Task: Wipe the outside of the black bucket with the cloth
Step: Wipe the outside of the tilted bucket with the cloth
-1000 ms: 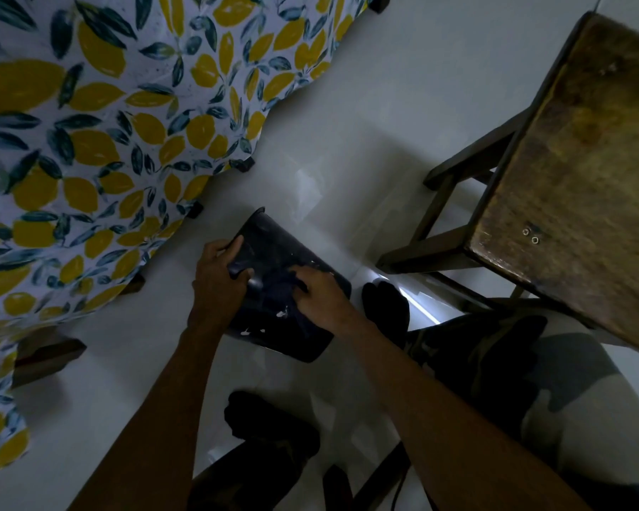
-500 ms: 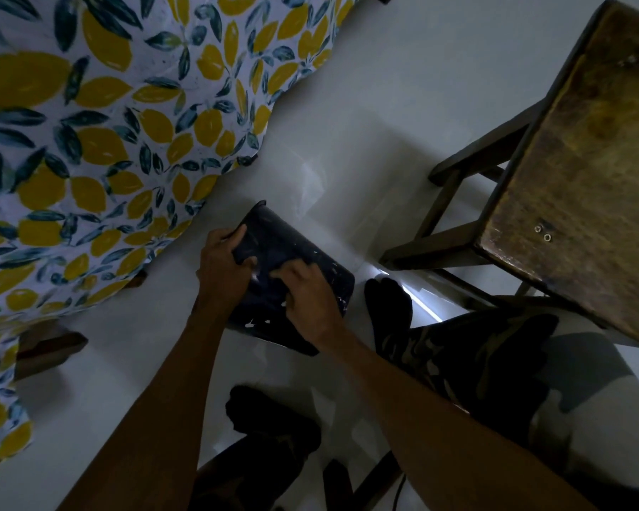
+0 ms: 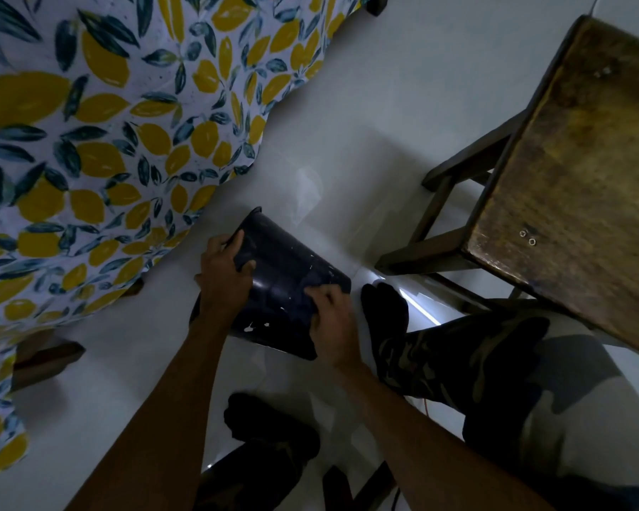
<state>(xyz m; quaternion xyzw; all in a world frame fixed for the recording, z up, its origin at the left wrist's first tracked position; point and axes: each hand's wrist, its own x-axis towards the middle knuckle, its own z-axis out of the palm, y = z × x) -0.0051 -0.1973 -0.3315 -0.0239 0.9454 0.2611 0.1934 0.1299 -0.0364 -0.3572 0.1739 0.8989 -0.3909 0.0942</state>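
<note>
The pale floor (image 3: pixel 366 116) carries the tipped black bucket (image 3: pixel 285 289) and wooden stool (image 3: pixel 569 171).

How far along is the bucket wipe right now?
Underway. The bucket lies tipped on the floor; the left hand steadies its rim end and the right hand presses a dark cloth against its side. White specks remain near the base end, so wiping is left.

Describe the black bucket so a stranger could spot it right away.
Look at the pale floor between the lemon-print cloth and the brown wooden stool. The black plastic bucket lies there on its side, held between both hands; white paint flecks mark its glossy wall.
</note>
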